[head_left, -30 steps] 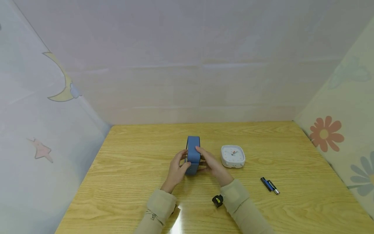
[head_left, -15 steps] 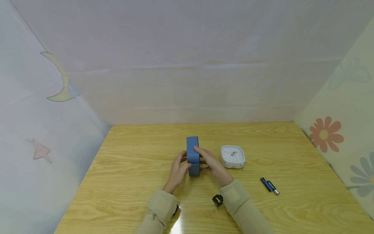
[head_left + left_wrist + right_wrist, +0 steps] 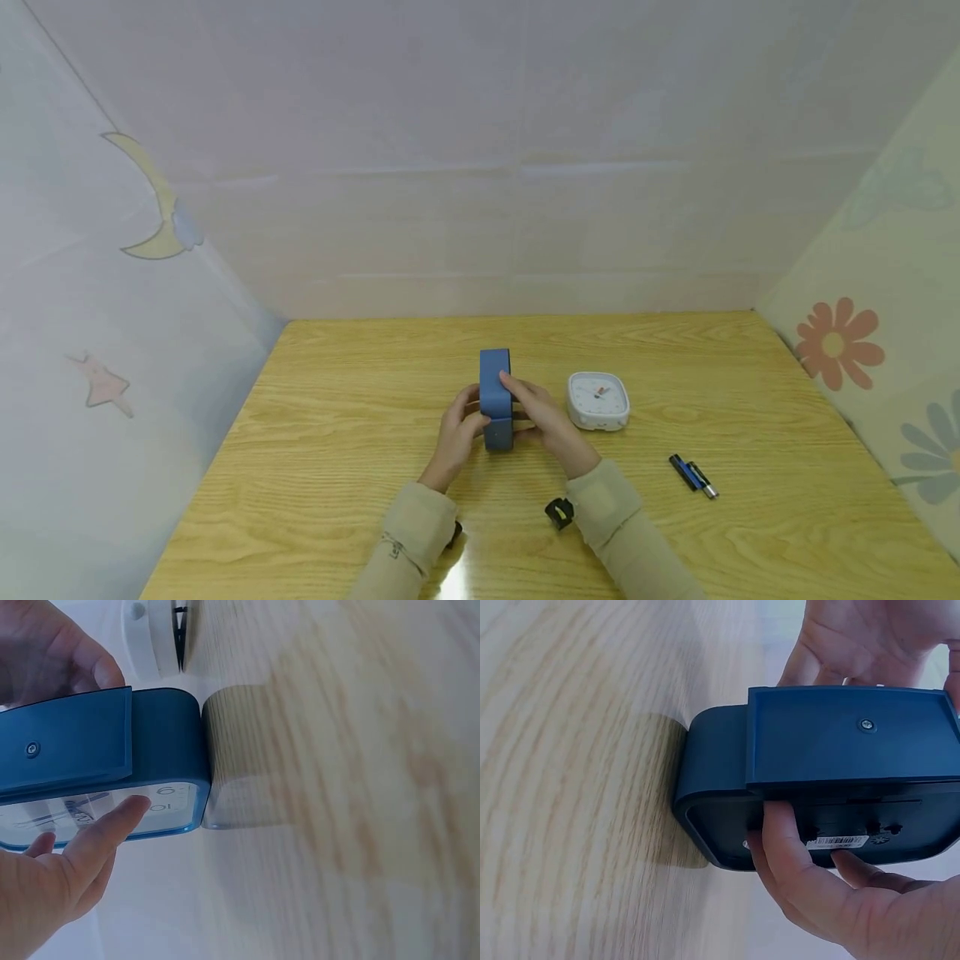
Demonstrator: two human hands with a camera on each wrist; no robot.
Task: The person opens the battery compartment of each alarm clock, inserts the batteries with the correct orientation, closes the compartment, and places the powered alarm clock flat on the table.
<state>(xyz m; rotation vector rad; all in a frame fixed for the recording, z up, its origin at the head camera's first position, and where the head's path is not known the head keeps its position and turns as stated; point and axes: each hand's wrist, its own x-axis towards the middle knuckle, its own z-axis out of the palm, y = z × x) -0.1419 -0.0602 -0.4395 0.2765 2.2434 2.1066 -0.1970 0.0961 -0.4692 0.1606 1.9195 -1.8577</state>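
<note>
A blue alarm clock (image 3: 495, 394) stands on end on the table, both hands holding it. Its flat base with a screw (image 3: 32, 749) faces the person. My left hand (image 3: 453, 437) grips it from the left; in the left wrist view its fingers lie against the white dial (image 3: 174, 801). From the right, my right hand (image 3: 549, 421) holds the dark back (image 3: 720, 832), where a barcode label (image 3: 840, 842) and small knobs (image 3: 874, 827) show between the fingers. In the head view the dial is hidden.
Just right of the right hand sits a white square clock (image 3: 597, 398), face up. Farther right and nearer, two small batteries (image 3: 693, 477) lie side by side. A patterned cloth wall (image 3: 510, 233) rises behind the table (image 3: 337, 375).
The blue clock has turned slightly between the hands since a second ago, its dark edge now showing on the right rather than the left. Over the last half second it barely moves.
</note>
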